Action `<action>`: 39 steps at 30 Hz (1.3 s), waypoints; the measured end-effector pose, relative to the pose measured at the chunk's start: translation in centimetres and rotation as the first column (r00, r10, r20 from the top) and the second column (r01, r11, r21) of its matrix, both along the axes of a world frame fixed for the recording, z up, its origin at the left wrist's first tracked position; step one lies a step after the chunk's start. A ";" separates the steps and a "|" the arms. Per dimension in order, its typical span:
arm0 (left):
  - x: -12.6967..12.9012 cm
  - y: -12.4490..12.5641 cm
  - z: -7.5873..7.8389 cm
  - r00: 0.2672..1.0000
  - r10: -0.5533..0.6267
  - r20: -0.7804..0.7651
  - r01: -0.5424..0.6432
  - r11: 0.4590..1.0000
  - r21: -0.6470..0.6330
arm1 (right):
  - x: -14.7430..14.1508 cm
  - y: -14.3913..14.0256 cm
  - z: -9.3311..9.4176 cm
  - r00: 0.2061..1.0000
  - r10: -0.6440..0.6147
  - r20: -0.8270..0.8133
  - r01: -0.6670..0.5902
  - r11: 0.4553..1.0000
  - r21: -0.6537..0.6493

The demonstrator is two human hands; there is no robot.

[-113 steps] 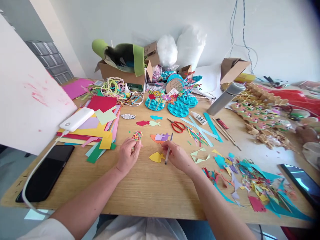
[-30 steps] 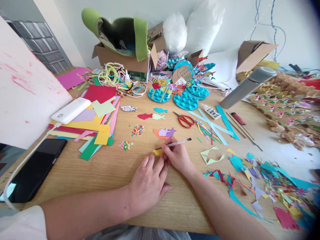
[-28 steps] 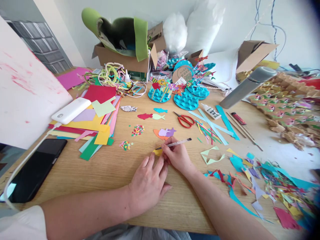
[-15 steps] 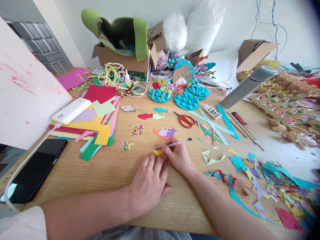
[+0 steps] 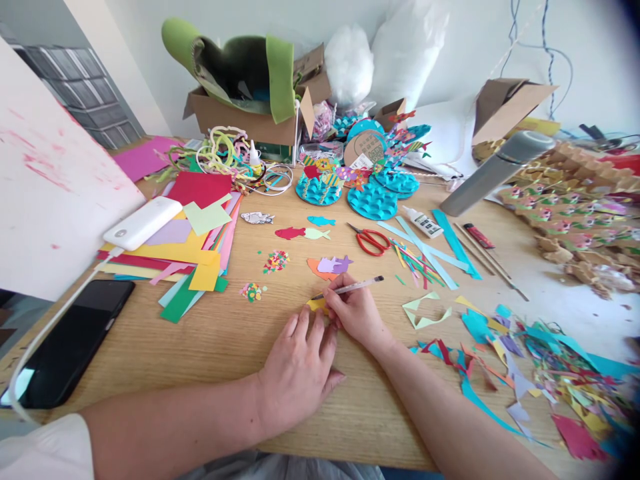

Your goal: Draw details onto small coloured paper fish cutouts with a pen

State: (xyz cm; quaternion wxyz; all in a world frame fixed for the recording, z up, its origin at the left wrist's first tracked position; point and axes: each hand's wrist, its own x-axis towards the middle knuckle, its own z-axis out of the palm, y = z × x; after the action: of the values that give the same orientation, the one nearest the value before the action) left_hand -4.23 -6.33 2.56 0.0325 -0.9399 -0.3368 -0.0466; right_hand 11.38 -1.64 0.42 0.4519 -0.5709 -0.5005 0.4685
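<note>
My left hand [image 5: 299, 363] lies flat on the wooden table [image 5: 210, 340], its fingertips pressing a yellow paper fish [image 5: 317, 305] that is mostly hidden beneath both hands. My right hand [image 5: 354, 311] grips a thin pen [image 5: 350, 287], its tip down on the yellow fish. Just beyond lie an orange fish [image 5: 314, 268] and a purple fish [image 5: 334, 265]. Two small heaps of coloured paper bits [image 5: 276, 261] [image 5: 251, 291] sit to the left.
Coloured paper sheets [image 5: 185, 250] with a white power bank [image 5: 143, 223] and a black phone [image 5: 70, 341] lie at left. Red scissors [image 5: 371, 241], glue [image 5: 423, 222], blue discs [image 5: 373, 201], a grey flask [image 5: 496, 172], cardboard boxes [image 5: 250, 123] and paper scraps [image 5: 535, 373] crowd the back and right.
Since 3.8 s ago my left hand left the paper bits and came down flat on the yellow fish; my right hand brought the pen onto it. Over the last second, hardly any movement.
</note>
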 end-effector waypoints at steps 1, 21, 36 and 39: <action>0.0 0.0 0.0 1.000 0.001 -0.003 -0.001 1.000 -0.001 | 0.0 0.0 0.0 1.000 0.002 0.004 -0.002 1.000 0.002; -0.1 0.0 0.1 1.000 0.005 -0.012 -0.005 1.000 -0.002 | -0.1 -0.1 0.3 1.000 0.009 0.002 -0.008 1.000 -0.009; 0.0 0.0 0.1 1.000 0.007 -0.002 -0.007 1.000 0.007 | -0.1 -0.1 0.3 1.000 -0.005 -0.026 0.005 1.000 -0.021; 0.0 0.0 0.0 1.000 0.007 -0.005 -0.007 1.000 0.007 | -0.1 -0.1 0.2 1.000 -0.003 -0.027 0.002 1.000 -0.017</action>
State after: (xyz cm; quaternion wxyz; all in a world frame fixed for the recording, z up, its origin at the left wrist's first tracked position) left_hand -4.20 -6.30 2.57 0.0369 -0.9388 -0.3396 -0.0454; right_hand 11.30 -1.74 0.65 0.4544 -0.5688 -0.4895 0.4800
